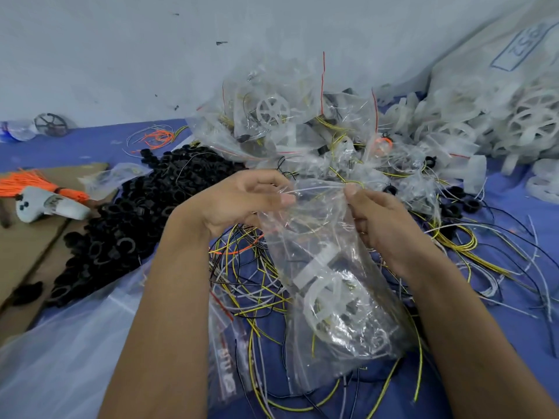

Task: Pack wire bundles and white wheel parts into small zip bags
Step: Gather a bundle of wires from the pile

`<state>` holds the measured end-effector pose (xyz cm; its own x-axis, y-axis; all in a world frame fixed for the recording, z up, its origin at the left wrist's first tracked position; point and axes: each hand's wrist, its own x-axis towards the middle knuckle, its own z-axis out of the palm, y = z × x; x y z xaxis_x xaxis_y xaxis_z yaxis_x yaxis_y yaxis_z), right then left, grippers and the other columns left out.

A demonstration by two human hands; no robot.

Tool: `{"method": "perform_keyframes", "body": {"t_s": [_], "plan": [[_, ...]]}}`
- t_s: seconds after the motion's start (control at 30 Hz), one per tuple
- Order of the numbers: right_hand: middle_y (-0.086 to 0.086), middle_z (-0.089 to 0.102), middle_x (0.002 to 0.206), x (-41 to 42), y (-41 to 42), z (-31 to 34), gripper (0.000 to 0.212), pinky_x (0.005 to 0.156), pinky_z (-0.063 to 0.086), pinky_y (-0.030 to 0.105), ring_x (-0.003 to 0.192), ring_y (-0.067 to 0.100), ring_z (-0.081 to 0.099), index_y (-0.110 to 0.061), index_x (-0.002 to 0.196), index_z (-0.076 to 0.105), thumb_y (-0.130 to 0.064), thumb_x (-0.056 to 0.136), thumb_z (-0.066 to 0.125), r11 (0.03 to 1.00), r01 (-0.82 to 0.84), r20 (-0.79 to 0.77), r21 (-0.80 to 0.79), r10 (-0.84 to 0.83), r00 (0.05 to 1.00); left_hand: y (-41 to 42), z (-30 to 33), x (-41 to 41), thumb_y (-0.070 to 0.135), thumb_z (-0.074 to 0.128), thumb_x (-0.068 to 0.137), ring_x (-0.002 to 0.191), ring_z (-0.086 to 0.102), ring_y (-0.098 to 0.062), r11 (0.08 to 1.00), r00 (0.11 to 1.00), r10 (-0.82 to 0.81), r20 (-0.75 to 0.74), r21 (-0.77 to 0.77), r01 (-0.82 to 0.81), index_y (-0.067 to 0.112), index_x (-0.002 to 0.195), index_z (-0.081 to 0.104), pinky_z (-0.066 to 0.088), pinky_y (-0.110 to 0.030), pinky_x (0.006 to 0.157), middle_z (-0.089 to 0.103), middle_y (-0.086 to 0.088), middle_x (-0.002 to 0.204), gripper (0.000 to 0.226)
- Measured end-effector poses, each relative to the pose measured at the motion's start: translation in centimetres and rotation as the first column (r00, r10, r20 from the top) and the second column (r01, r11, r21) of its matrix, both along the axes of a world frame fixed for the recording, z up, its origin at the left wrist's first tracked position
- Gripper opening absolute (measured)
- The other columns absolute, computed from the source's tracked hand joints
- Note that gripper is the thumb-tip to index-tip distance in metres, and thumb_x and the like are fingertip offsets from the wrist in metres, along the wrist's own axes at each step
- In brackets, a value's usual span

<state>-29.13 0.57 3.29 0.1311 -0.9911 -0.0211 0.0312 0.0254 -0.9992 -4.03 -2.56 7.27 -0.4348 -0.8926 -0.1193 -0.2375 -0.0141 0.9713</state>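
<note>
I hold a clear zip bag (338, 300) upright in the middle of the head view. My left hand (242, 201) pinches the left side of its top edge and my right hand (384, 219) pinches the right side. A white wheel part (323, 294), something black and thin wires lie inside the bag. Loose yellow, white, black and orange wires (245, 279) are spread on the blue surface under the bag. Several filled zip bags (281, 116) are piled behind my hands. More white wheel parts (484, 125) are heaped at the back right.
A large heap of black rings (127, 219) lies at the left, partly on brown cardboard (27, 249). An orange wire bundle (39, 182) and a grey-white device (45, 204) sit at the far left. Flat unfilled zip bags (227, 358) lie near my left forearm. A big white sack (499, 49) stands at the back right.
</note>
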Motion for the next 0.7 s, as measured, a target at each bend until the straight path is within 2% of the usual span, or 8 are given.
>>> {"method": "perform_keyframes", "body": {"t_s": [0.07, 0.13, 0.23, 0.3, 0.4, 0.47, 0.63, 0.7], "plan": [[0.000, 0.065, 0.076, -0.3, -0.2, -0.2, 0.044, 0.064, 0.048, 0.035, 0.064, 0.017, 0.059, -0.004, 0.102, 0.069, -0.047, 0.093, 0.067, 1.000, -0.022, 0.026, 0.000, 0.022, 0.999, 0.2, 0.3, -0.8, 0.039, 0.087, 0.074, 0.084, 0.062, -0.024, 0.999, 1.000, 0.010, 0.016, -0.045, -0.009, 0.006, 0.095, 0.074, 0.046, -0.039, 0.079, 0.069, -0.013, 0.092, 0.042], [0.004, 0.065, 0.074, -0.6, -0.1, -0.4, 0.056, 0.065, 0.050, 0.037, 0.063, 0.019, 0.059, 0.004, 0.097, 0.066, -0.049, 0.081, 0.076, 0.998, -0.065, 0.006, 0.014, 0.065, 0.998, 0.2, 0.5, -1.1, 0.040, 0.087, 0.075, 0.078, 0.061, -0.019, 0.998, 0.999, 0.014, 0.029, -0.069, -0.012, -0.004, 0.091, 0.071, 0.046, -0.034, 0.079, 0.068, -0.010, 0.084, 0.050], [0.014, 0.067, 0.078, -1.0, 0.0, -0.4, 0.042, 0.069, 0.048, 0.037, 0.074, 0.029, 0.056, -0.005, 0.079, 0.074, -0.040, 0.060, 0.087, 0.996, -0.087, 0.000, 0.035, 0.087, 0.996, 0.3, 0.8, -0.4, 0.041, 0.077, 0.071, 0.089, 0.053, -0.028, 0.997, 0.997, -0.003, 0.072, -0.079, 0.009, -0.023, 0.103, 0.059, 0.041, -0.040, 0.086, 0.060, -0.021, 0.092, 0.074], [0.013, 0.069, 0.078, -1.3, -0.3, -0.4, 0.030, 0.069, 0.046, 0.033, 0.076, 0.030, 0.053, -0.013, 0.075, 0.078, -0.034, 0.057, 0.088, 0.999, -0.035, 0.069, 0.025, 0.034, 0.997, 0.4, 0.8, 0.8, 0.035, 0.074, 0.074, 0.089, 0.049, -0.032, 0.997, 0.994, -0.025, 0.108, -0.064, 0.032, -0.028, 0.102, 0.055, 0.042, -0.041, 0.084, 0.056, -0.025, 0.093, 0.071], [0.008, 0.072, 0.076, -1.1, -0.6, -0.4, 0.030, 0.069, 0.049, 0.028, 0.074, 0.024, 0.057, -0.017, 0.079, 0.079, -0.033, 0.055, 0.089, 0.999, 0.016, 0.132, -0.039, -0.011, 0.991, 0.6, 1.3, 2.1, 0.034, 0.072, 0.078, 0.074, 0.055, -0.023, 0.997, 0.953, -0.060, 0.298, -0.031, 0.072, -0.012, 0.084, 0.067, 0.045, -0.036, 0.078, 0.062, -0.016, 0.077, 0.047], [0.007, 0.073, 0.077, -0.6, -0.5, -0.5, 0.029, 0.071, 0.053, 0.030, 0.072, 0.022, 0.061, -0.018, 0.083, 0.080, -0.032, 0.059, 0.088, 0.996, 0.012, 0.126, -0.086, -0.001, 0.992, 0.6, 1.8, 1.7, 0.036, 0.074, 0.080, 0.072, 0.057, -0.015, 0.991, 0.923, -0.026, 0.384, -0.111, 0.074, -0.002, 0.083, 0.071, 0.045, -0.032, 0.077, 0.065, -0.009, 0.075, 0.038], [0.033, 0.061, 0.084, -0.4, -0.3, -0.7, 0.015, 0.069, 0.045, 0.035, 0.074, 0.028, 0.051, -0.010, 0.097, 0.077, -0.021, 0.087, 0.076, 0.982, -0.072, 0.036, -0.175, 0.080, 0.996, 0.9, 2.9, -3.4, 0.058, 0.074, 0.078, 0.073, 0.055, -0.008, 0.936, 0.953, 0.072, 0.295, -0.349, 0.037, 0.012, 0.084, 0.074, 0.043, -0.028, 0.073, 0.067, -0.010, 0.080, 0.046], [0.027, 0.058, 0.078, -0.3, -0.2, -0.7, 0.007, 0.064, 0.044, 0.028, 0.071, 0.025, 0.049, -0.011, 0.095, 0.077, -0.016, 0.092, 0.072, 0.973, -0.095, 0.004, -0.212, 0.098, 0.995, 0.8, 2.7, -5.3, 0.053, 0.073, 0.087, 0.068, 0.052, -0.010, 0.904, 0.939, 0.102, 0.329, -0.425, 0.050, 0.012, 0.077, 0.073, 0.041, -0.029, 0.067, 0.064, -0.014, 0.076, 0.043]]}}
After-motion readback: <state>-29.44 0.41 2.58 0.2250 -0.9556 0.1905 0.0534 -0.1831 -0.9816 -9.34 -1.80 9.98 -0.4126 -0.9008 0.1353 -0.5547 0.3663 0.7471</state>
